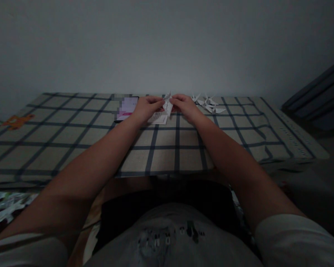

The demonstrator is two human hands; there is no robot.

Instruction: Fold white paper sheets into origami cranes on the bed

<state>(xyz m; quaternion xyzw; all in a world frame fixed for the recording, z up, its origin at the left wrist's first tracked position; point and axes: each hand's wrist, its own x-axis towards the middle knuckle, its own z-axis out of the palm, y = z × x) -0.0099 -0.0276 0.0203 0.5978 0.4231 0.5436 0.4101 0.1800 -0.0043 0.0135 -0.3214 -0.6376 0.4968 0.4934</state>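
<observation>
- Left hand (145,107): thumb and fingers close together, pinching the left side of the paper (167,107)
- Right hand (187,106): thumb and fingers close together, pinching the right side of the same paper
- Paper: white, folded, with a narrow point directed upward and a broader part directed downward; located between the two hands, above the far part of the cloth (164,152); exact form of the folds too small to tell
- Both forearms: extended forward across the near edge of the cloth, converging toward the paper
- Sheet (161,119): white, with printed lines; lies flat on the cloth, below and to the left of the paper, partly covered by the left hand
- Phone (127,107): lies on the cloth just to the left of the left hand, screen lit, pink band across the lower portion; left side obscured by blurred blocks
- Cranes (211,105): white folded pieces with pointed ends, grouped on the cloth to the right of the right hand, near the wall (167,48); pieces overlap, so the exact count cannot be told
- Cloth: pale, with a dark grid of crossing lines; lettering runs along the right end; wrinkles show near that end
- Orange figure (18,121): at the far left of the cloth, well apart from both hands
- Wall: plain, grey, directly behind the cloth
- Shirt (172,241): grey, with printed letters, at the bottom of the view
</observation>
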